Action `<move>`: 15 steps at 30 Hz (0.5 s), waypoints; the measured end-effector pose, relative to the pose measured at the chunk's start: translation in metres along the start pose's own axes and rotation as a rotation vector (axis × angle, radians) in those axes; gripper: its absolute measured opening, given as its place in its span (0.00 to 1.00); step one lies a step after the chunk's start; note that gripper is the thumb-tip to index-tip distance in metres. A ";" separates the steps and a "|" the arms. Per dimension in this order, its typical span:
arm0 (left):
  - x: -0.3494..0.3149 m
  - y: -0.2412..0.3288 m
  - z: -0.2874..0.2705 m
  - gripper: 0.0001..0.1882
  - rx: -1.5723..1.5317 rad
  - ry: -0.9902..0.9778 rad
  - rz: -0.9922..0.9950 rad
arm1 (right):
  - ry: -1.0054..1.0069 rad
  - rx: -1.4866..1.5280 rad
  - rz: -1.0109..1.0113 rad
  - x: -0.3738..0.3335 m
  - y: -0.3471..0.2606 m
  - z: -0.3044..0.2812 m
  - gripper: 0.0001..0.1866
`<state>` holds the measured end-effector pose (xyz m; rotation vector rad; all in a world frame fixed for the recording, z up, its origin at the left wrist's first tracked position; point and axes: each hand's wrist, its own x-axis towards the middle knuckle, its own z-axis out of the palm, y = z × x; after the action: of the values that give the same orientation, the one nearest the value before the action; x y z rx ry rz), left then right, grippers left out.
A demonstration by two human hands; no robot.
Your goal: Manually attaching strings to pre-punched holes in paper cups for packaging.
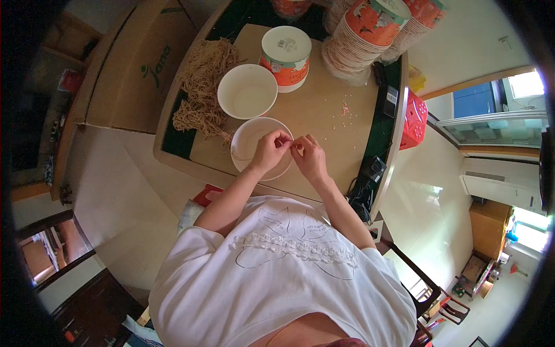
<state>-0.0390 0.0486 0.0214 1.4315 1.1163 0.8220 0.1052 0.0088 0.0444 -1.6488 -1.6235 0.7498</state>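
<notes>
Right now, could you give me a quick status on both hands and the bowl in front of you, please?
Left hand and right hand pinched together over the near paper bowl, on something too small to tell. Second empty bowl behind. String pile left, clear of the hands.

Pinched item between hands indiscernible

Both forearms run up from the lower middle toward twelve o'clock, bare below short white sleeves; the left hand is curled, fingers bent inward, thumb and forefinger pinched; the right hand sits just at its three o'clock, fingertips pinched too; the two sets of fingertips meet.
</notes>
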 end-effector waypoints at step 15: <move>-0.008 -0.009 -0.007 0.04 -0.101 0.023 -0.088 | -0.011 0.038 0.008 -0.001 -0.004 -0.001 0.04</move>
<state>-0.0500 0.0436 0.0144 1.2839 1.1311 0.8229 0.1038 0.0078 0.0483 -1.6281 -1.6015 0.7906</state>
